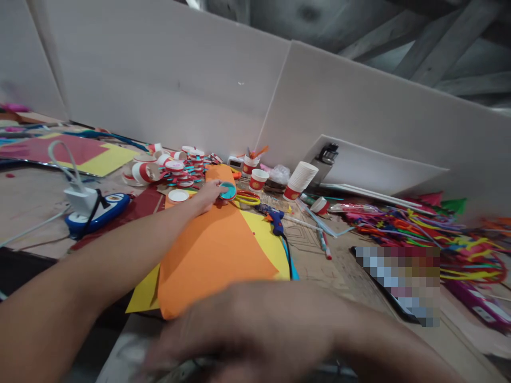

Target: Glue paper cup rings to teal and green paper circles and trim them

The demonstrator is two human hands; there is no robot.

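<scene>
My left hand reaches far across the table and pinches a small round teal-and-red paper piece at the far end of an orange paper sheet. Yellow scissors lie just right of that piece. My right hand is close to the camera at the bottom edge, blurred, palm down with its fingers curled over something grey I cannot make out. Yellow paper lies under the orange sheet.
Cut red-and-white paper cups crowd the back. A stack of paper cups, a blue glue gun, coloured straws and strips, a charger on a blue power strip, and white boards as back walls.
</scene>
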